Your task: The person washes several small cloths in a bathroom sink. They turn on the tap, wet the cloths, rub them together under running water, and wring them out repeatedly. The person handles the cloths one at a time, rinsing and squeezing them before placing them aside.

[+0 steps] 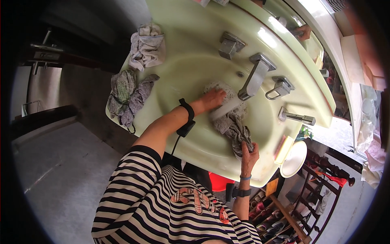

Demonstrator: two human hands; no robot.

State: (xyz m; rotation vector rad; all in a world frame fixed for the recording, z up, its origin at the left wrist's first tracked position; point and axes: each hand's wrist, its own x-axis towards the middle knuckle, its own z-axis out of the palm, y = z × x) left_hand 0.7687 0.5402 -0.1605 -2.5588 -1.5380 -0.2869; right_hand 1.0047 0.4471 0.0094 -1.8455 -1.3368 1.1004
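Note:
My right hand point(250, 154) grips one end of a wet grey cloth point(233, 128) at the near right side of the pale green washbasin point(179, 152). The cloth trails down into the bowl. Water falls from the chrome faucet point(254, 79) onto its far end. My left hand point(214, 98) is in white suds point(239, 105) beside the stream; its fingertips are partly hidden, and whether it holds anything cannot be told. Two chrome fittings flank the faucet, a knob point(230, 45) and a loop-shaped handle point(278, 88).
Bunched grey cloths point(126, 94) and a pale folded towel point(148, 47) lie on the basin's left ledge. A chrome tap point(297, 118), a yellow soap box point(284, 149) and a white oval dish point(294, 159) are at right. A red bucket point(220, 182) is below the front edge.

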